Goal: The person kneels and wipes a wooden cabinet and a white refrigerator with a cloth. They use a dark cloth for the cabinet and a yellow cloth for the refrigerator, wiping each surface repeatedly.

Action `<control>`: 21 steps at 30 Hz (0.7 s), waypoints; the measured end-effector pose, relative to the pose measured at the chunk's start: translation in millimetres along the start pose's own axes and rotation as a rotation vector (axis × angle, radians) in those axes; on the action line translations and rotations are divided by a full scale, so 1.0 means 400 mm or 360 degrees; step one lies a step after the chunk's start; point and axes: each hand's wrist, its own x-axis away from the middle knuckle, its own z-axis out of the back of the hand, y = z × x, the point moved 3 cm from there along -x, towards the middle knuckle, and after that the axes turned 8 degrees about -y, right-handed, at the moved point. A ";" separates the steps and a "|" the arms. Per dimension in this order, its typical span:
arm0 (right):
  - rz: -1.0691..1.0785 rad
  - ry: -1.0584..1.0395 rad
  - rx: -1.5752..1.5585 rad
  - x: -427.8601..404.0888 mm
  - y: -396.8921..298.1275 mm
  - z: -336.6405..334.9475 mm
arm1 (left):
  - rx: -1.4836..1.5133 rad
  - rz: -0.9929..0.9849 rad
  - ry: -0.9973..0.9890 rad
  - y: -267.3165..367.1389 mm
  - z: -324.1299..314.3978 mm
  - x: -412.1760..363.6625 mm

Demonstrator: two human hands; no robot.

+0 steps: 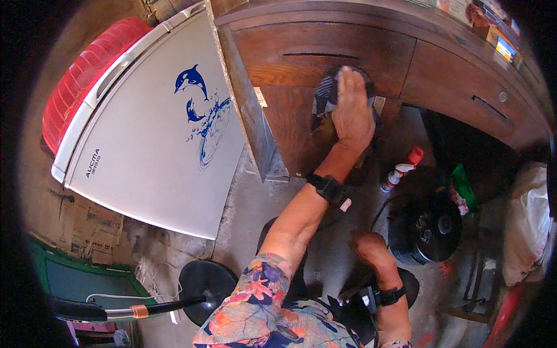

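Note:
My left hand point(353, 106) lies with extended fingers over a dark cloth with a striped part point(323, 89), pressing it against the front of a brown wooden cabinet point(283, 117), just below a drawer with a slot handle point(320, 55). Part of the cloth is hidden under the hand. My right hand point(367, 248) is low near my knee, blurred, and its fingers cannot be made out; no held object shows. A spray bottle with a red top point(398, 174) stands on the floor to the right of my left forearm.
Left of the cabinet is a white freezer lid point(161, 130) with blue dolphins, and a red mesh basket point(93, 74) behind it. A round black object point(424, 230), a green packet point(462, 189) and a pale bag point(528, 226) are at right. A round black base point(206, 289) stands lower left.

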 end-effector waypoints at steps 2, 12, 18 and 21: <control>0.0003 -0.0015 -0.0064 -0.008 0.001 0.002 | -0.0012 -0.0076 -0.0125 0.003 -0.007 0.007; -0.0224 -0.0272 -0.0068 -0.027 -0.007 0.018 | 0.0328 -0.0191 0.0009 0.069 0.001 -0.048; -0.0290 -0.0375 -0.0038 -0.033 -0.010 0.030 | 0.0381 -0.0098 -0.0128 0.072 -0.036 -0.033; -0.0272 -0.0350 -0.0055 -0.028 -0.014 0.035 | 0.0330 0.0000 -0.0203 0.044 -0.081 0.054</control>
